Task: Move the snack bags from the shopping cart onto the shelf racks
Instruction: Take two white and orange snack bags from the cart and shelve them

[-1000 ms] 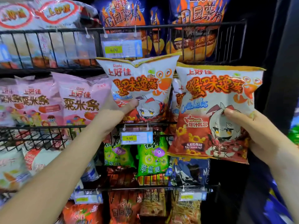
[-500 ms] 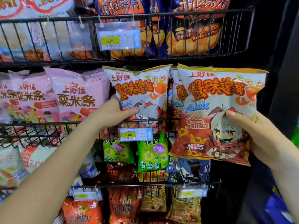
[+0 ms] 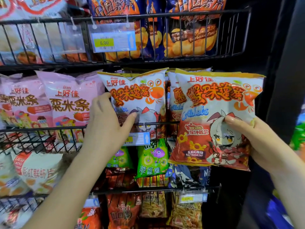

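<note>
Two upright bags, tops up: left hand [image 3: 107, 123] grips left bag [image 3: 137, 96], now sunk into the rack [image 3: 49, 128]; right hand [image 3: 257, 139] grips right bag [image 3: 214, 116].

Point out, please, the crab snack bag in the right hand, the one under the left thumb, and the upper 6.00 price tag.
Held crab bag [image 3: 214, 96]: head view, upper front.
Racked crab bag [image 3: 132, 93]: head view, upper front.
Price tag [image 3: 104, 42]: head view, yellow patch.
</note>
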Demonstrator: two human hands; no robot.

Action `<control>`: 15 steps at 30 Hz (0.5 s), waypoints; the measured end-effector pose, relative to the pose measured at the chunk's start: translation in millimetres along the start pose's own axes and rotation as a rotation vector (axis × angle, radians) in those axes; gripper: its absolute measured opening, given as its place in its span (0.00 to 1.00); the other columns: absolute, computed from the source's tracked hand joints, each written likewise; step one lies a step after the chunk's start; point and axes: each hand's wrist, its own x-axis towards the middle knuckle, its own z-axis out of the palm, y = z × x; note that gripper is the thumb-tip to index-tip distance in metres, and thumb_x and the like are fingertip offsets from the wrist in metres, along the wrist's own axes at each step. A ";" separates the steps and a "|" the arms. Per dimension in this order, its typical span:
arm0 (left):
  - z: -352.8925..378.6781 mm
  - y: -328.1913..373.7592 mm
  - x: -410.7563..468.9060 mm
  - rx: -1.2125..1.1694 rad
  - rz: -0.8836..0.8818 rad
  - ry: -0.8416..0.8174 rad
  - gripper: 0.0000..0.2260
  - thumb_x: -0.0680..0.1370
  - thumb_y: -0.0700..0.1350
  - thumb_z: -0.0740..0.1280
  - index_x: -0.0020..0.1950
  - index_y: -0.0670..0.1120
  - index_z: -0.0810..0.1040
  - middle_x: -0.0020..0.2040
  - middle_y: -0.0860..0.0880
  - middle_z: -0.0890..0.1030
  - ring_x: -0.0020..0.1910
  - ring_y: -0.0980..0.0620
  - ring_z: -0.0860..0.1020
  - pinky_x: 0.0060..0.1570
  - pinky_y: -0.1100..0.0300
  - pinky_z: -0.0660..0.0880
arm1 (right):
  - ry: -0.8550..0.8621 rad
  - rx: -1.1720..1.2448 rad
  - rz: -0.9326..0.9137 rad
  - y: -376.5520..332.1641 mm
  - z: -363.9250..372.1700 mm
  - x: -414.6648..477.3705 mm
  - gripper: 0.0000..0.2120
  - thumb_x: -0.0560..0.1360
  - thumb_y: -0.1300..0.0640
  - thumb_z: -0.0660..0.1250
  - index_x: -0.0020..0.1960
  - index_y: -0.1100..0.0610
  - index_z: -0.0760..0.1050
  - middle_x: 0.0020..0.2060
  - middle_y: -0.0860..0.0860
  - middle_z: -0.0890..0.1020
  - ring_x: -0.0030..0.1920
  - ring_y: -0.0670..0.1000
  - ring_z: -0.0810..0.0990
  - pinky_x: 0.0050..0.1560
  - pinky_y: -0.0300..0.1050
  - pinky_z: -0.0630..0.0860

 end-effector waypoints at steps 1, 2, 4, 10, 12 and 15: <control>1.0 5.8 -4.5 -0.023 0.100 0.072 0.32 0.79 0.55 0.71 0.74 0.39 0.65 0.69 0.40 0.69 0.70 0.41 0.68 0.68 0.45 0.70 | 0.000 -0.002 -0.006 -0.9 1.3 0.8 0.28 0.68 0.45 0.73 0.67 0.48 0.78 0.58 0.50 0.86 0.57 0.55 0.86 0.55 0.49 0.83; 3.3 12.0 -7.4 -0.075 0.182 0.102 0.29 0.79 0.54 0.70 0.73 0.39 0.67 0.68 0.41 0.70 0.70 0.43 0.68 0.70 0.46 0.69 | -0.001 -0.001 -0.017 -2.3 2.8 2.1 0.29 0.67 0.45 0.73 0.67 0.48 0.77 0.58 0.51 0.86 0.57 0.55 0.86 0.57 0.51 0.83; 7.8 28.5 -10.1 -0.224 0.250 0.003 0.27 0.80 0.58 0.67 0.73 0.44 0.68 0.67 0.49 0.70 0.69 0.49 0.70 0.69 0.50 0.71 | -0.022 -0.002 -0.046 -6.8 5.6 5.4 0.29 0.68 0.45 0.73 0.68 0.49 0.77 0.59 0.51 0.86 0.58 0.55 0.85 0.59 0.54 0.82; 24.2 82.1 7.2 -0.565 0.140 -0.425 0.44 0.70 0.75 0.65 0.80 0.55 0.60 0.73 0.58 0.72 0.69 0.60 0.74 0.68 0.59 0.72 | -0.091 -0.035 -0.122 -26.7 13.0 22.4 0.27 0.73 0.48 0.71 0.70 0.51 0.75 0.60 0.50 0.85 0.60 0.54 0.85 0.58 0.49 0.82; 30.5 90.7 21.7 -0.621 0.093 -0.461 0.47 0.66 0.79 0.64 0.79 0.56 0.61 0.72 0.58 0.73 0.68 0.59 0.75 0.70 0.53 0.73 | -0.113 -0.067 -0.158 -34.8 14.2 31.4 0.25 0.75 0.49 0.70 0.71 0.52 0.74 0.61 0.50 0.85 0.61 0.54 0.84 0.60 0.49 0.81; 35.1 96.0 44.0 -0.709 0.059 -0.403 0.42 0.66 0.77 0.68 0.74 0.56 0.67 0.66 0.57 0.80 0.64 0.58 0.78 0.68 0.49 0.74 | -0.124 -0.136 -0.210 -49.5 14.5 45.9 0.28 0.74 0.44 0.71 0.72 0.51 0.73 0.63 0.49 0.83 0.64 0.53 0.82 0.67 0.56 0.75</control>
